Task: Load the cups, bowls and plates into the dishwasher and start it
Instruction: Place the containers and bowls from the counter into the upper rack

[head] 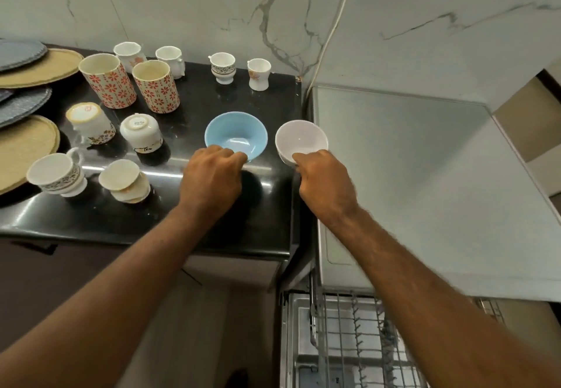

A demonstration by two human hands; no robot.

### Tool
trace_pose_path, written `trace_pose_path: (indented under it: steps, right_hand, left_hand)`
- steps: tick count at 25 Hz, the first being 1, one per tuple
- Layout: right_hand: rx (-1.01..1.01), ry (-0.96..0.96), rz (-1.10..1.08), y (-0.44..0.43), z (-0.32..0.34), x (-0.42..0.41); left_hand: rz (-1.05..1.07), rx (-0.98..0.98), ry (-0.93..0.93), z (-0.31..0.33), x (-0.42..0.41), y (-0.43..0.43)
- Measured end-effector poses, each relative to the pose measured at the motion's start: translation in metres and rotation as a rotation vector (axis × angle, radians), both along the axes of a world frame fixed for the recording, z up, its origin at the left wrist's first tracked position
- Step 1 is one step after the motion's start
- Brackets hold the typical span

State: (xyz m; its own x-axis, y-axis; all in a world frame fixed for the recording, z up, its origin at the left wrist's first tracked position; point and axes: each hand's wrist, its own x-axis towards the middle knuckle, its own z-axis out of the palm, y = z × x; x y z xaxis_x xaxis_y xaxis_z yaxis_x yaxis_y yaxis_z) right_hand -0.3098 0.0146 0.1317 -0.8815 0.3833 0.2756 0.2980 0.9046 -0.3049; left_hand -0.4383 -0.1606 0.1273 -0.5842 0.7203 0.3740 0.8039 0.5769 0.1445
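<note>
A light blue bowl (236,133) stands on the black counter (212,223), and my left hand (212,179) grips its near rim. My right hand (324,181) holds a white bowl (300,138) by its near rim, at the counter's right edge. Several cups stand on the counter: two tall red-flowered ones (107,80), small white ones at the back (223,67), and others lying or upturned at the left (139,134). Below right, the open dishwasher shows its wire rack (358,342).
Tan and grey plates (36,67) are stacked at the counter's far left. The dishwasher's grey top (409,159) lies to the right of the counter. A white cable (331,32) runs down the marble wall.
</note>
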Motion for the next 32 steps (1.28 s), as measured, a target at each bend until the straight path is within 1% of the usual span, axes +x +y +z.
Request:
trace_pose_path:
  steps: [3,7,10,13,16,20,26,29,32]
  right_hand:
    - [0.003,-0.011,-0.006,-0.009,0.008,0.071]
    - [0.019,-0.104,-0.008,-0.009,0.007,0.161]
    - [0.016,-0.067,-0.013,-0.005,0.003,0.224]
    - [0.041,-0.010,-0.022,0.001,-0.003,0.286]
    - [0.064,0.029,-0.023,0.002,-0.018,0.339]
    - [-0.008,-0.044,-0.117,0.001,-0.055,0.402]
    - [-0.081,-0.077,-0.198,-0.014,-0.127,0.469]
    - [-0.174,-0.048,-0.235,-0.022,-0.165,0.487]
    - [-0.302,0.052,-0.309,-0.025,-0.200,0.503]
  left_hand:
    - [-0.021,-0.003,0.009,0.006,0.067,-0.007]
    - [-0.055,0.021,0.010,0.013,0.153,-0.008]
    - [-0.082,0.022,0.004,0.015,0.214,-0.005]
    - [-0.175,0.004,-0.004,0.012,0.273,0.004]
    - [-0.219,0.025,-0.024,0.000,0.321,0.014]
    - [-0.309,0.048,-0.063,-0.034,0.373,0.028]
    - [-0.429,-0.011,-0.079,-0.097,0.421,0.036]
    - [-0.459,-0.036,-0.117,-0.132,0.435,0.038]
    - [-0.476,-0.075,-0.165,-0.166,0.446,0.043]
